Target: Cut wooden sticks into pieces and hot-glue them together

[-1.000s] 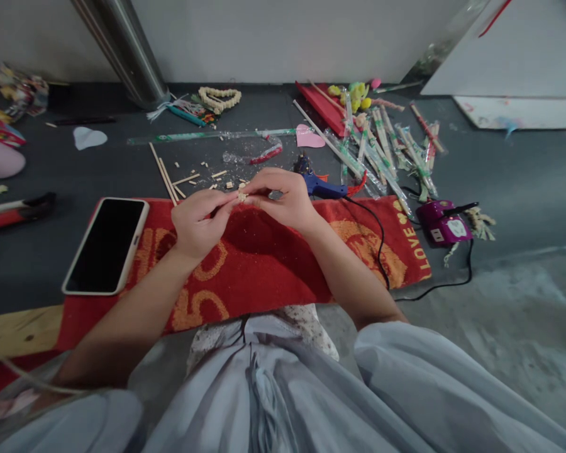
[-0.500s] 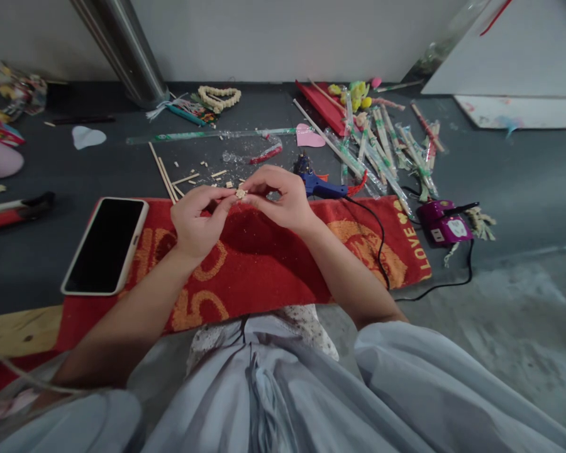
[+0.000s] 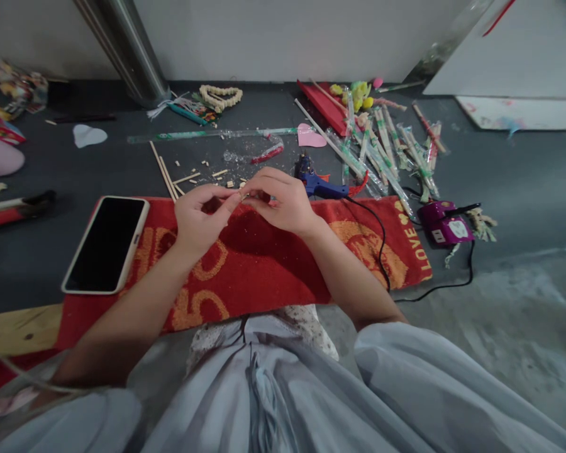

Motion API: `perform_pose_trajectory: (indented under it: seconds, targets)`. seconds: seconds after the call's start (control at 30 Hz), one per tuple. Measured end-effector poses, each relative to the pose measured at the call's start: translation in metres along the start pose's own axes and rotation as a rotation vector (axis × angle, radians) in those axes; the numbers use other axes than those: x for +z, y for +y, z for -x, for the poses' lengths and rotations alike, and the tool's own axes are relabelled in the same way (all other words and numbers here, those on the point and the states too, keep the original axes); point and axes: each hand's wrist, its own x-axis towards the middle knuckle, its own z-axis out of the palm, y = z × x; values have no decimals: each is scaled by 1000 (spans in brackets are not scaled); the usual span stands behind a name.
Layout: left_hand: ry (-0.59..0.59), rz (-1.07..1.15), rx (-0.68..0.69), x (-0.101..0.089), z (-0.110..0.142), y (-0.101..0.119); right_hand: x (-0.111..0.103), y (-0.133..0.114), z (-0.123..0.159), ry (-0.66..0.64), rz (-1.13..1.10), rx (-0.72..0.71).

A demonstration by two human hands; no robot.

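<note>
Over the far edge of a red towel, my left hand and my right hand meet fingertip to fingertip. Both pinch a small pale wooden piece, which is mostly hidden between the fingers. Just beyond the hands, short cut bits of wooden stick lie scattered on the dark floor. A blue glue gun lies right behind my right hand, its black cord trailing over the towel.
A phone rests on the towel's left end. Long thin sticks, a clear ruler, wrapped chopsticks, a purple device, a heart-shaped stick piece and a metal pole lie beyond.
The fingers have closed more tightly round the small wooden piece, so less of it shows. Both hands stay in nearly the same place.
</note>
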Motion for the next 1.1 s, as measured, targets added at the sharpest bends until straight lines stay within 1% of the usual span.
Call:
perform_pose_trajectory:
  seconds: [0.13,0.2,0.33,0.47,0.57,0.67,0.77,0.87,0.97,1.1]
  targets:
    - [-29,30,-104,1,0,-2,1,0,2,-74,105,25]
    - [-29,52,-138,1,0,-1,0,0,2,-92,116,40]
    - [-10,126,-192,2,-2,2,-1,1,1,-64,41,57]
    - [1,181,-255,3,-5,-1,-2,1,-1,-46,-24,78]
    - [12,158,-250,3,-6,-7,-4,-1,-2,-18,-57,82]
    - [-15,83,-199,2,-5,-11,-4,-2,-3,-10,-70,94]
    - [-28,33,-148,1,-3,-9,-4,-3,-3,-21,-63,116]
    - [-3,1,-122,1,-1,-2,-3,-2,-3,-17,-72,102]
    - [-3,18,-133,2,0,1,-1,0,-2,-16,-89,73]
    - [-77,87,-207,2,-2,-2,1,2,0,-45,-72,55]
